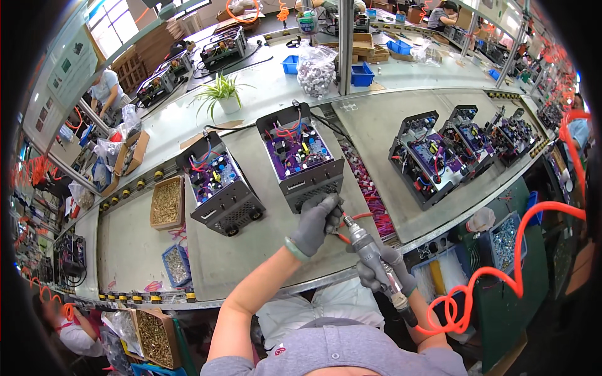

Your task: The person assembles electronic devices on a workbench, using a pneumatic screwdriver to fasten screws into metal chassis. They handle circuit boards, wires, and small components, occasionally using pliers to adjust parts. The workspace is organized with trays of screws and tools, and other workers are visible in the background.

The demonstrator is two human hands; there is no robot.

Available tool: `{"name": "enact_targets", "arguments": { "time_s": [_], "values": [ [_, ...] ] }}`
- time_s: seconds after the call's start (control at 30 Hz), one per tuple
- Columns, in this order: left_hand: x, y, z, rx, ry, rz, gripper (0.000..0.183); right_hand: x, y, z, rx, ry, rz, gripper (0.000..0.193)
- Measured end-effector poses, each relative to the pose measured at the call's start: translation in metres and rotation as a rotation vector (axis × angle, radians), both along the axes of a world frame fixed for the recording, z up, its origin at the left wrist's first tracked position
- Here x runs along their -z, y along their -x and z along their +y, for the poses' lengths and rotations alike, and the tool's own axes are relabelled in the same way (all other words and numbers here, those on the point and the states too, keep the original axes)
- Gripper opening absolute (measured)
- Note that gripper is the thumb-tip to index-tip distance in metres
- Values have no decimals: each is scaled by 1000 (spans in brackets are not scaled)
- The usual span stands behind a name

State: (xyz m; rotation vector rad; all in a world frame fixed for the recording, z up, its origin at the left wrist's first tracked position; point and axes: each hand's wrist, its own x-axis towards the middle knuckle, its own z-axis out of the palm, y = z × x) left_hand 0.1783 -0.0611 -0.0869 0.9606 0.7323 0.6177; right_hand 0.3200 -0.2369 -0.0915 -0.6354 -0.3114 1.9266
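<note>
Clamped round a pneumatic screwdriver (371,254), the right hand (385,269) tilts its long axis up and leftward toward the open black unit (301,156) on the table (251,250), whose front corner the nearer, gloved left hand (315,222) grips.

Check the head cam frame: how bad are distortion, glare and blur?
Head view: strong fisheye, with the conveyor table edges bowing and a black vignette at the rim. Glare washes out the windows top left. Lighting is even and shadows soft. The left hand, right hand and pneumatic screwdriver look fairly sharp; detail smears toward the rim.
</note>
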Motion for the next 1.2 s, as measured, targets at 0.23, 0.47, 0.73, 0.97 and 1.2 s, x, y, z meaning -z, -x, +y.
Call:
{"name": "enact_targets", "arguments": {
  "time_s": [0.23,0.47,0.73,0.97,1.2],
  "values": [
    [-17,0,4,231,-188,396,41,-3,-9,15,83,-42,-542,65],
    [-64,-44,85,48,-1630,781,36,-13,-21,48,143,-59,-667,58],
    [-78,-80,129,1050,-1256,1164,58,-15,-20,60,96,-12,-696,58],
    [-63,-76,130,882,-1272,1074,60,-19,-18,60,82,11,-685,56],
    [-63,-83,126,853,-1281,1100,62,-19,-17,63,115,41,-582,56]
  ]
}}
